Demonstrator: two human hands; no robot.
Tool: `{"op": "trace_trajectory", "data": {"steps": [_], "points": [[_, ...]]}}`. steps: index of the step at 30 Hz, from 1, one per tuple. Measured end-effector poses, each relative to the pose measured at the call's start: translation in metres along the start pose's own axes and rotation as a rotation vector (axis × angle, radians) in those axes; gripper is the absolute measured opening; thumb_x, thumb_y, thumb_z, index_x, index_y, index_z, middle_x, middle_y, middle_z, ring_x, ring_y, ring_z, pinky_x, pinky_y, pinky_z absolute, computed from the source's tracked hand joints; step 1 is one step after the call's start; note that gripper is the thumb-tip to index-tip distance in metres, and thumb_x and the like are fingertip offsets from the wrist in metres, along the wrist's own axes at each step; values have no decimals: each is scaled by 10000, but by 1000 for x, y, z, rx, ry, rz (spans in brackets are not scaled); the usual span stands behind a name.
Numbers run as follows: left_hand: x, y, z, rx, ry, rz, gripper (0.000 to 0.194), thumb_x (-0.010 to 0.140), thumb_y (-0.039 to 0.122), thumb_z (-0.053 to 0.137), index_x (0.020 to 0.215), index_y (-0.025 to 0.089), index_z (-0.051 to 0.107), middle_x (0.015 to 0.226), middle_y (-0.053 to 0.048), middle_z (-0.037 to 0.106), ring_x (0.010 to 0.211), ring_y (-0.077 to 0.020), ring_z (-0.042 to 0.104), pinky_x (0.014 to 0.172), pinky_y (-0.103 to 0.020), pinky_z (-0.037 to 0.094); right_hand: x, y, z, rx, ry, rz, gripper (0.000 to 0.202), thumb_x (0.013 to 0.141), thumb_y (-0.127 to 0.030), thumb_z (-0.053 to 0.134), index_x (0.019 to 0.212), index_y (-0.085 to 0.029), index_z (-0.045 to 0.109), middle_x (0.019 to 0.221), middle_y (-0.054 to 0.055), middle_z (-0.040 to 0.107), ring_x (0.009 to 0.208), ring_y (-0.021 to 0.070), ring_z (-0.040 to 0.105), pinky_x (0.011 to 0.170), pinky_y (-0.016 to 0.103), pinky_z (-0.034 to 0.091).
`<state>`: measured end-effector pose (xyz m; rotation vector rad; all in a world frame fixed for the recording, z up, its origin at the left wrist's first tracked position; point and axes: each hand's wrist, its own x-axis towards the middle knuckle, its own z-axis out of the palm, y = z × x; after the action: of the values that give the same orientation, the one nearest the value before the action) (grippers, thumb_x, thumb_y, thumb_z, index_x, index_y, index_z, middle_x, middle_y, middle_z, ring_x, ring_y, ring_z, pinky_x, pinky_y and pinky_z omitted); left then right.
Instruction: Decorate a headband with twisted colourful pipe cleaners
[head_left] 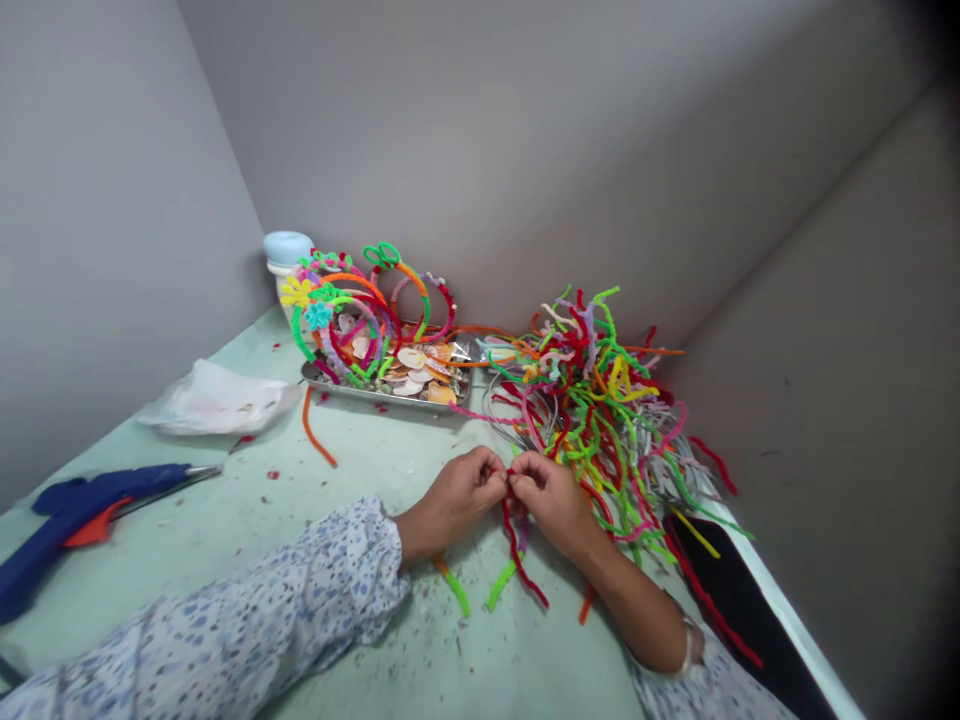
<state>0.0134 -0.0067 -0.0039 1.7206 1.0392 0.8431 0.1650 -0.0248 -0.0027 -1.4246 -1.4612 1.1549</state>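
Observation:
My left hand and my right hand meet above the table, fingertips pinched together on a red pipe cleaner. Its long end hangs down between and below the hands. Under them lie a green pipe cleaner piece and an orange and green piece. Just beyond my right hand rises a tangled heap of coloured pipe cleaners. Where the fingertips touch, the red strand is mostly hidden.
A metal tray holds paper pieces and pipe cleaner hoops. Behind stands a white bottle with a blue lid. Blue scissors and a plastic bag lie left. A black flat object lies right, near the table edge.

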Motion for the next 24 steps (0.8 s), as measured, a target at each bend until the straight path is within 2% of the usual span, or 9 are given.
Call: {"op": "trace_trajectory", "data": {"steps": [7,11,16,20,24], "points": [[1,0,0,-42,1,-10,63,762,190,460,750,160,514,645,39,475,603,-98,415,557,-209,325,-1,-1,0,12,9,-6,41,705,-199,492,697,-201,532,549,-40,583,490,124,542,465,219,397],[0,2,-2,-210,-58,-39,65,793,212,473,802,159,509,637,44,473,576,-87,426,549,-205,342,-1,-4,-2,90,-2,-2,34,717,-197,495,699,-197,524,537,-49,566,474,114,523,470,220,402],[-1,5,-2,-426,-101,-57,269,763,248,595,994,155,493,775,1,584,641,-98,536,583,-214,403,-1,-7,-3,227,21,24,58,745,-240,517,725,-188,534,540,-45,573,458,108,513,469,220,396],[2,8,-2,-497,-113,-107,176,776,283,588,853,145,510,683,8,599,505,-70,501,493,-195,365,-1,-3,-2,294,56,15,110,778,-290,527,770,-183,548,537,-38,574,457,110,505,467,222,382],[3,10,-3,-481,-102,-116,195,774,318,593,762,134,532,631,6,600,452,-60,474,438,-185,319,-1,-4,-1,280,72,16,122,780,-309,543,774,-187,541,536,-42,566,451,109,492,462,224,377]]}}
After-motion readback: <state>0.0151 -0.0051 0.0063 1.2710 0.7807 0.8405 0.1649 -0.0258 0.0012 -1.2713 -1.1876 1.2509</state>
